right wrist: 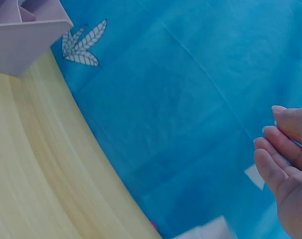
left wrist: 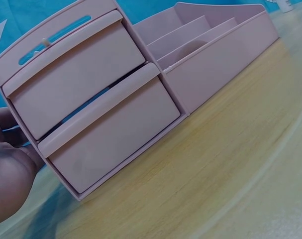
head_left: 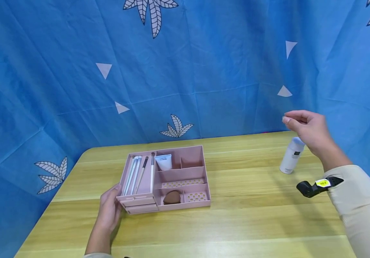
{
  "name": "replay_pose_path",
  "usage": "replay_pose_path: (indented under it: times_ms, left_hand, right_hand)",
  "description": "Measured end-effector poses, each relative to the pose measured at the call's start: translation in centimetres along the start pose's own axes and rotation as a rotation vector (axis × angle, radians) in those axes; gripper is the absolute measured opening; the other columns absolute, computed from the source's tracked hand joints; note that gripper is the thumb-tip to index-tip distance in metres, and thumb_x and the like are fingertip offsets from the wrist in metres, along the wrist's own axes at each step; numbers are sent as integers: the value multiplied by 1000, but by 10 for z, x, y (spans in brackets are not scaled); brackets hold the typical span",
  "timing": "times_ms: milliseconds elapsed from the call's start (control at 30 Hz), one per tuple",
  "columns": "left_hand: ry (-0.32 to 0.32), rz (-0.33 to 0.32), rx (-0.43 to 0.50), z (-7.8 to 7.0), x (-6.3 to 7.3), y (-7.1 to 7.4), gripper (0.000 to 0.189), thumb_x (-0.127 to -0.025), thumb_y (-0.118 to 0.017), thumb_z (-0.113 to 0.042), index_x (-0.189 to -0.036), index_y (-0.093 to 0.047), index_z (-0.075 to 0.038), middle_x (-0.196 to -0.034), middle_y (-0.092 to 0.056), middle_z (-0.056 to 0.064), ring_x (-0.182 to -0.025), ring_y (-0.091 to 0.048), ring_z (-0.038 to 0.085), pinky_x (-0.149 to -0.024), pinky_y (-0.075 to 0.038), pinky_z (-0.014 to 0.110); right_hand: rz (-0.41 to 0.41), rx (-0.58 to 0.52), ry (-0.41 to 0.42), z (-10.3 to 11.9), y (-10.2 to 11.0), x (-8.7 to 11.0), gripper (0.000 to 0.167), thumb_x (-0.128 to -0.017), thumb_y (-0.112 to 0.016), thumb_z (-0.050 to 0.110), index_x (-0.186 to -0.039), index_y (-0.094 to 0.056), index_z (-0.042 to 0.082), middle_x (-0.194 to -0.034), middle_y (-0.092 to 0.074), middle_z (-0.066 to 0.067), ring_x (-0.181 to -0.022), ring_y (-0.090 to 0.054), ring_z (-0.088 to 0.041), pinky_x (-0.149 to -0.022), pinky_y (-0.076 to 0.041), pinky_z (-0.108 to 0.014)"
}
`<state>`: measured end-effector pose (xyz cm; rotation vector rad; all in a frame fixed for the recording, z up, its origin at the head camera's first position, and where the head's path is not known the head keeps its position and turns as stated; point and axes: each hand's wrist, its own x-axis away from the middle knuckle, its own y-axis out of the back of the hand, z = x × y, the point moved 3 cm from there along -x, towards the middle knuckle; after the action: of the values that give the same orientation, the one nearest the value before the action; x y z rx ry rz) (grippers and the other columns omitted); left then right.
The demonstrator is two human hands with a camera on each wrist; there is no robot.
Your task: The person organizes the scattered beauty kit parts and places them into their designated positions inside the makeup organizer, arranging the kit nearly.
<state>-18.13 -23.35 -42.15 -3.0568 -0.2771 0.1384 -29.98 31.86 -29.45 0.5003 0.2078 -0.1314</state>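
A pink desktop organizer (head_left: 180, 207) rests on the wooden table, its two small drawers (left wrist: 106, 117) facing the person. My left hand (head_left: 109, 208) lies against the organizer's left side, near the front corner; part of its fingers is hidden behind that wall in the left wrist view. To the right stands a white bottle (head_left: 289, 159) with a pale bluish cap (head_left: 298, 141). My right hand (head_left: 309, 129) hovers above and beside this bottle, its fingers loosely bent and the thumb close to them. Nothing shows between those fingertips (right wrist: 272, 130).
Slim makeup brushes (head_left: 136, 173) lie in the organizer's left section. A white tube (head_left: 164, 162) and a brown rounded sponge (head_left: 172, 197) occupy other compartments. Behind the table (head_left: 243, 222) hangs a blue curtain (head_left: 204, 68) with leaf prints.
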Motion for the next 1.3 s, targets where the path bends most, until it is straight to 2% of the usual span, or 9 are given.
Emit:
replay_pose_path:
  times_ms: [267,433,600,700,867,1000,1167,1233,1300]
  left_hand:
    - [19,-11,-9,1,0,0,29,-102,-38,-27,-114,-59,-12,-103,-64,-11,-99,-60,5,-90,-50,18]
    - [11,-8,-11,1,-1,-1,29,-102,-37,-27,-112,-60,-12,-103,-65,-11,-100,-60,4,-90,-49,17]
    - [4,-2,10,0,0,-1,26,-102,-38,-26,-106,-62,-19,-102,-65,-11,-99,-60,4,-90,-50,17]
    - [5,-6,14,0,0,-1,27,-102,-38,-26,-109,-62,-15,-103,-65,-10,-99,-60,5,-90,-50,18]
    - [18,-19,-2,1,0,-1,32,-102,-38,-27,-116,-58,-7,-103,-65,-10,-99,-60,5,-91,-49,18]
    - [23,-23,-8,2,-1,-2,29,-101,-39,-28,-114,-59,-12,-103,-65,-9,-99,-60,6,-90,-50,19]
    - [13,-19,-11,1,0,-2,30,-101,-39,-28,-115,-59,-10,-102,-65,-9,-97,-60,7,-89,-51,20]
    - [2,-15,-10,0,0,-2,32,-102,-38,-27,-117,-58,-7,-102,-65,-9,-97,-60,7,-89,-51,20]
    - [-4,-10,-4,0,0,-2,34,-102,-38,-27,-117,-58,-5,-102,-65,-10,-97,-60,6,-89,-51,19]
  right_hand:
    - [-34,91,-63,-20,15,4,66,-89,-54,51,-133,-49,2,-103,-50,20,-89,-49,6,-69,-44,-5]
    - [-32,110,-97,-38,19,4,71,-88,-54,53,-135,-47,0,-99,-49,24,-89,-46,7,-68,-43,-4]
    - [22,118,-128,-55,20,5,76,-87,-54,55,-139,-42,1,-106,-48,20,-92,-42,9,-69,-42,-3]
    - [57,118,-149,-64,20,7,80,-86,-53,58,-141,-39,2,-111,-45,19,-95,-40,9,-70,-41,-2]
    - [118,109,-168,-79,18,9,81,-87,-55,55,-143,-35,0,-107,-45,23,-94,-41,13,-73,-45,-6]
    - [184,121,-163,-90,14,11,80,-90,-54,49,-145,-28,-3,-116,-45,12,-92,-40,15,-74,-48,-11]
    - [218,103,-114,-99,10,13,77,-93,-55,39,-144,-23,-9,-116,-45,9,-90,-38,18,-72,-45,-7]
    - [219,104,-101,-101,8,14,76,-94,-55,37,-144,-23,-11,-121,-48,-1,-92,-39,16,-71,-44,-6]
    - [220,113,-101,-103,7,15,75,-94,-54,36,-143,-22,-11,-128,-47,-14,-100,-48,5,-72,-45,-7]
